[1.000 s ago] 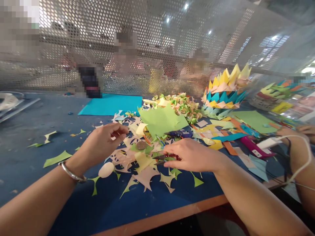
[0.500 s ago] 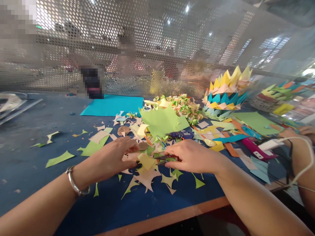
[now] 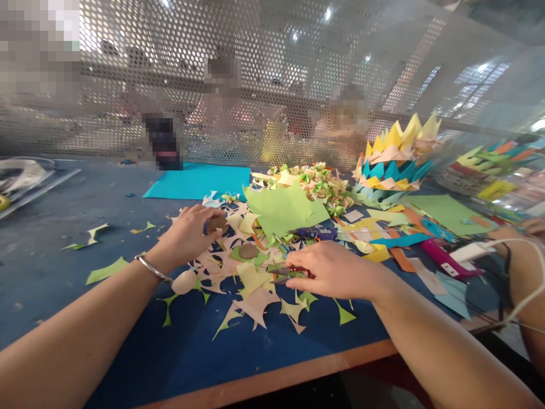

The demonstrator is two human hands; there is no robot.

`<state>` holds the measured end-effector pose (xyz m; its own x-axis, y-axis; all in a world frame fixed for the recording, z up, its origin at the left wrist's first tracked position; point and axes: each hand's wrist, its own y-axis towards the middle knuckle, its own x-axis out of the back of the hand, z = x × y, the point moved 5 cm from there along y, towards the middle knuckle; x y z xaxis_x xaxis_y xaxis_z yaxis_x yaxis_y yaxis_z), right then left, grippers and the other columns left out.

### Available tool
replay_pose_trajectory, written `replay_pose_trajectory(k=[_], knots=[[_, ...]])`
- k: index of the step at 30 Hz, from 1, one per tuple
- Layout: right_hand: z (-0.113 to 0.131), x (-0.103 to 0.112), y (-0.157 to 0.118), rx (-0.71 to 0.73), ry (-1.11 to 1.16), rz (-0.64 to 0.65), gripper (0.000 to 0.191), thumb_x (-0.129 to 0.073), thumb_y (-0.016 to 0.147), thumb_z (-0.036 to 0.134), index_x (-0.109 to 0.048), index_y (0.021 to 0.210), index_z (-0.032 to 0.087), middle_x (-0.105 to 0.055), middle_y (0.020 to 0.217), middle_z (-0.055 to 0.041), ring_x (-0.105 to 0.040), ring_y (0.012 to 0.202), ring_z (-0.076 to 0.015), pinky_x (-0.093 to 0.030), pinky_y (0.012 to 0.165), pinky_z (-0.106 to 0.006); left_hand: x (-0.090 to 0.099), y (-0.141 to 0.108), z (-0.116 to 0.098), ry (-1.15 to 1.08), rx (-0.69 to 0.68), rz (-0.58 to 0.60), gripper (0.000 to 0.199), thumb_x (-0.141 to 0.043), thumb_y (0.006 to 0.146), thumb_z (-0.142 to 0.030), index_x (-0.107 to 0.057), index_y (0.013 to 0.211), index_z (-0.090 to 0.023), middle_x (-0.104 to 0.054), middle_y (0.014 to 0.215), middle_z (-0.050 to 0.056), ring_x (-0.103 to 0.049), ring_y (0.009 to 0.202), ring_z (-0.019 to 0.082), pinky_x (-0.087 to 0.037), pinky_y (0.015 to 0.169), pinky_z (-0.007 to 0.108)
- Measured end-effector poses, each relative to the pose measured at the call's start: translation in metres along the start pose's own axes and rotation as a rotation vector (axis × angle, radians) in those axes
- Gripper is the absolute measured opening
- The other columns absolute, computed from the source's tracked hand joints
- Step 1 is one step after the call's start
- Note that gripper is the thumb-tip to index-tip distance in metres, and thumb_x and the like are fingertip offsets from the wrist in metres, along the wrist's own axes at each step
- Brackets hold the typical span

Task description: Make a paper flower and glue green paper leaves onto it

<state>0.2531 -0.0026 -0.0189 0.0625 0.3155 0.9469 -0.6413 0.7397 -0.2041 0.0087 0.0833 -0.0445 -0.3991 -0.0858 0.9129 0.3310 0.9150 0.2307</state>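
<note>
My left hand (image 3: 191, 230) reaches over the left side of the paper scraps (image 3: 258, 295), its fingers curled round a brown wooden disc (image 3: 216, 223). Closed round small scissors (image 3: 293, 274), my right hand (image 3: 327, 268) rests at the right of the scraps, the blades pointing left. Another round brown disc (image 3: 248, 251) lies on green paper between the hands. A large green sheet (image 3: 285, 209) covers scraps behind them, with a dark blue glue gun (image 3: 315, 233) just above my right hand.
Behind are a blue sheet (image 3: 200, 182), a heap of curled paper pieces (image 3: 326, 184) and a layered paper cone (image 3: 394, 165). At right lie a magenta device (image 3: 449, 260) and white cable; another person's arm (image 3: 525, 267) is there. A perforated metal screen (image 3: 264, 74) stands behind.
My left hand has moved up and left from the scraps near the scissors to the upper disc. My right hand has stayed in place with the scissors. The view has shifted slightly.
</note>
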Motion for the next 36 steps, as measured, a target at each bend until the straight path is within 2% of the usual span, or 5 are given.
replay_pose_trajectory(k=[5, 10, 21, 30, 36], knots=[[-0.001, 0.000, 0.000, 0.001, 0.022, -0.016, 0.021, -0.063, 0.093, 0.036, -0.061, 0.083, 0.017, -0.056, 0.070, -0.0012, -0.043, 0.059, -0.0126, -0.024, 0.054, -0.028, 0.015, -0.006, 0.000, -0.190, 0.141, -0.124, 0.036, -0.056, 0.083, -0.033, -0.069, 0.113, -0.018, -0.069, 0.104, 0.012, -0.066, 0.086, 0.026, -0.054, 0.077, 0.038], [-0.002, 0.001, 0.000, -0.001, 0.020, 0.007, 0.025, -0.071, 0.088, 0.038, -0.060, 0.079, 0.018, -0.055, 0.068, 0.0002, -0.044, 0.060, -0.0125, -0.025, 0.054, -0.028, 0.031, -0.016, -0.007, -0.335, 0.182, -0.257, 0.029, -0.059, 0.085, -0.043, -0.069, 0.100, -0.020, -0.072, 0.088, 0.008, -0.066, 0.075, 0.022, -0.053, 0.073, 0.037], [-0.002, 0.011, -0.001, 0.010, 0.156, -0.091, 0.024, -0.068, 0.089, 0.039, -0.060, 0.081, 0.018, -0.053, 0.065, 0.0022, -0.046, 0.056, -0.0110, -0.027, 0.055, -0.029, 0.012, -0.035, -0.052, -0.470, 0.059, -0.100, 0.016, -0.064, 0.084, -0.036, -0.069, 0.091, -0.023, -0.074, 0.090, 0.006, -0.068, 0.074, 0.020, -0.057, 0.070, 0.036], [-0.017, 0.011, -0.001, -0.038, 0.606, -0.280, 0.033, -0.074, 0.083, 0.047, -0.057, 0.092, 0.021, -0.039, 0.062, 0.0080, -0.035, 0.055, -0.0089, -0.029, 0.051, -0.025, -0.019, -0.048, -0.080, -1.048, 0.056, 0.239, 0.019, -0.066, 0.085, -0.035, -0.052, 0.087, -0.024, -0.078, 0.092, 0.008, -0.075, 0.089, 0.024, -0.061, 0.082, 0.043], [-0.007, 0.005, 0.004, -0.018, 0.670, -0.291, 0.023, -0.071, 0.083, 0.038, -0.056, 0.087, 0.020, -0.042, 0.061, 0.0077, -0.035, 0.055, -0.0085, -0.028, 0.050, -0.025, -0.026, -0.052, -0.092, -1.146, 0.050, 0.258, 0.021, -0.069, 0.081, -0.034, -0.052, 0.086, -0.024, -0.075, 0.090, 0.007, -0.074, 0.088, 0.023, -0.060, 0.081, 0.042]])
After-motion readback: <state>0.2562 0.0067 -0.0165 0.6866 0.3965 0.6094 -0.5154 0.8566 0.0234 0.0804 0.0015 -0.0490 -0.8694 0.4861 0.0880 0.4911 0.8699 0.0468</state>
